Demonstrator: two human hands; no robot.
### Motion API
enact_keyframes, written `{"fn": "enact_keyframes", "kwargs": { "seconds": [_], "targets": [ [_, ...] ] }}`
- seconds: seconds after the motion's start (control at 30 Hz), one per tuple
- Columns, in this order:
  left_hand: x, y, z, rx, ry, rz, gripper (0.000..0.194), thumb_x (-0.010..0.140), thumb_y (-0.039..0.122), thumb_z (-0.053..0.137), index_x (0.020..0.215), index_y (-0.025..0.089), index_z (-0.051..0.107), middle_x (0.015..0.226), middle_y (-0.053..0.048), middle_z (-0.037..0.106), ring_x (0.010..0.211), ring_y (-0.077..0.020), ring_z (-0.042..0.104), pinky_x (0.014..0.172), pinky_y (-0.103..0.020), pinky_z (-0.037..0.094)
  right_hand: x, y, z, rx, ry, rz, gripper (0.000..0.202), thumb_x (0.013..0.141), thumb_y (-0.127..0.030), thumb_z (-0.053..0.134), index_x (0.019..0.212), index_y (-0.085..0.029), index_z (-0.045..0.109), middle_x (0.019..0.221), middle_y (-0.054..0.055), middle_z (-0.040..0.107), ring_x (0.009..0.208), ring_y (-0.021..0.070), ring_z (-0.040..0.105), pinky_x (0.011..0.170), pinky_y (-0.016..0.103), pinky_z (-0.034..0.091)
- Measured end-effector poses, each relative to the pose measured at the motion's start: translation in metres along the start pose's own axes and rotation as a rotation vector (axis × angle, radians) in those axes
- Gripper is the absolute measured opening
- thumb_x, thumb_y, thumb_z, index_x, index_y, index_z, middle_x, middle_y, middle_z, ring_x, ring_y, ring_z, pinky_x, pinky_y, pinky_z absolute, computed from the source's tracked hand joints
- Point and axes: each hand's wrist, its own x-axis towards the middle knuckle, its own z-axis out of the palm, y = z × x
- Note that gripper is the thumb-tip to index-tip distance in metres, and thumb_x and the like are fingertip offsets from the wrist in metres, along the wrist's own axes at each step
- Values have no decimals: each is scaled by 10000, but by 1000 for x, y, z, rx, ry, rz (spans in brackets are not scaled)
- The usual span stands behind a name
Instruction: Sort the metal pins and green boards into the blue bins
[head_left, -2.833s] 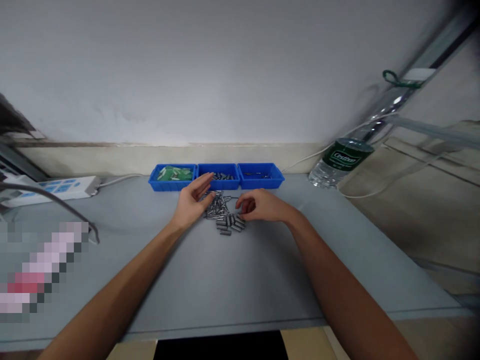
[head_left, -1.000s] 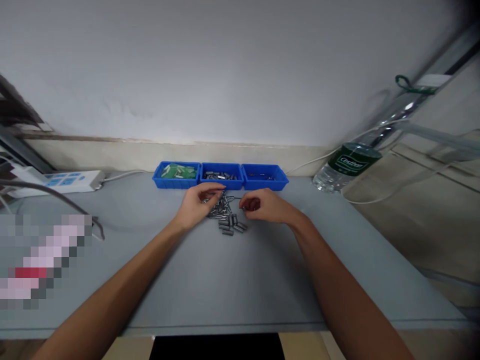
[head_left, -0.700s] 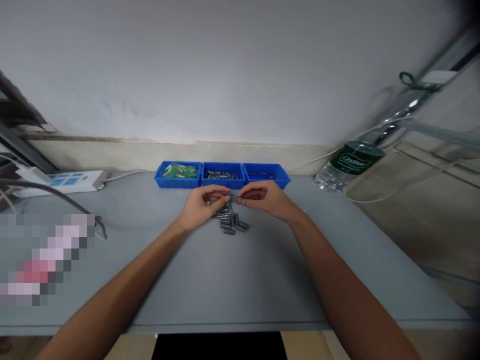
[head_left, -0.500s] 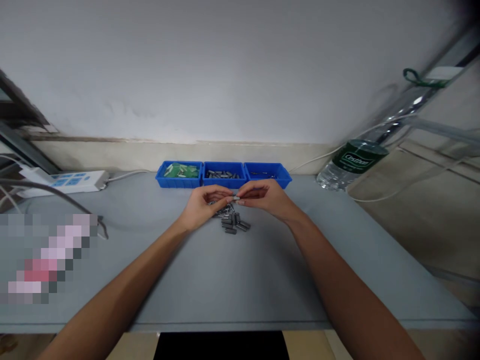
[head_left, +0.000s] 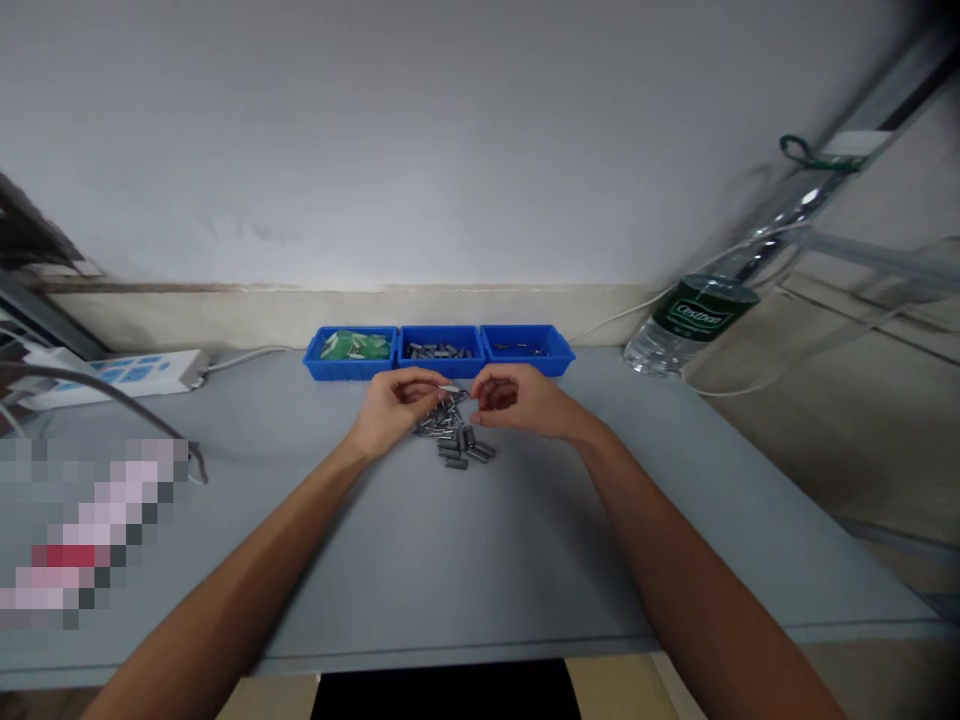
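Note:
My left hand [head_left: 397, 408] pinches a small pale stick-like part [head_left: 450, 388] between thumb and fingertips; a thin metal end seems to stick out to its right. My right hand [head_left: 517, 400] is just right of that part, thumb and fingers apart, and I see nothing between them. Below and between the hands lies a pile of thin shiny metal pieces [head_left: 435, 425]. In front of that pile several dark grey metal cylinders [head_left: 456, 463] lie loose on the grey table [head_left: 465, 560].
Three blue bins stand behind the hands: a left bin [head_left: 349, 370] with pale pieces on green, a middle bin [head_left: 441, 368] with grey cylinders, and a right bin [head_left: 529, 366] with thin metal pieces. A power strip [head_left: 142, 375] is left, a bottle [head_left: 690, 320] right.
My hands have come apart: the right one has let go at the small part and opened its fingers. The left one keeps the part, and the view has shifted slightly.

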Motion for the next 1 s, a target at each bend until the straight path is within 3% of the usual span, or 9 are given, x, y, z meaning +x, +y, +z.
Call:
{"fn": "enact_keyframes", "kwargs": {
  "seconds": [0.13, 0.27, 0.37, 0.6, 0.77, 0.87, 1.0],
  "targets": [
    [7, -5, -2, -44, 51, 74, 472, 763, 289, 843, 1200, 137, 749, 1277, -147, 750, 1216, -281, 704, 1124, -452, 536, -4, 3, -7, -198, -170, 66, 282, 667, -295, 858, 884, -204, 703, 754, -5, 685, 713, 167, 642, 631, 280, 499],
    [9, -7, -4, -52, 40, 135, 592, 764, 280, 835, 1323, 148, 691, 1506, -149, 595, 1409, -309, 557, 1218, -493, 434, -3, 10, -5, -243, -238, 112, 258, 637, -219, 827, 866, -214, 707, 725, -25, 675, 687, 161, 633, 597, 258, 480],
    [8, -6, -6, -7, 32, 128, 514, 793, 299, 818, 1278, 160, 720, 1432, -145, 659, 1360, -308, 601, 1186, -506, 467, -3, 14, -4, -253, -253, 123, 251, 629, -162, 787, 858, -219, 702, 695, -38, 670, 650, 149, 628, 566, 240, 456],
    [2, -2, -4, 67, 15, 74, 236, 821, 279, 778, 1028, 166, 797, 1027, -109, 805, 989, -245, 759, 986, -448, 601, -3, 12, -11, -328, -143, 101, 220, 668, -151, 730, 877, -213, 748, 727, -8, 708, 689, 167, 667, 608, 263, 487],
    [-2, 3, 1, 81, -45, 67, 227, 807, 260, 775, 1008, 156, 785, 1000, -105, 804, 931, -224, 761, 938, -404, 611, -2, 9, -11, -55, -26, 17, 198, 737, -299, 815, 893, -194, 754, 834, 32, 758, 788, 186, 713, 730, 309, 559],
    [-5, 6, 4, 76, -70, 71, 253, 802, 300, 797, 1008, 155, 778, 1014, -112, 802, 923, -218, 759, 930, -398, 612, -2, 7, -9, 121, 20, -27, 299, 718, -406, 879, 902, -195, 773, 899, 53, 782, 875, 213, 743, 832, 356, 592],
    [-6, 7, 6, 41, -96, 66, 291, 772, 326, 838, 1000, 157, 771, 983, -106, 801, 908, -215, 762, 913, -395, 619, -1, 3, -5, 209, 92, -44, 342, 663, -435, 927, 892, -211, 806, 919, 60, 795, 897, 226, 754, 882, 388, 606]
  ]
}}
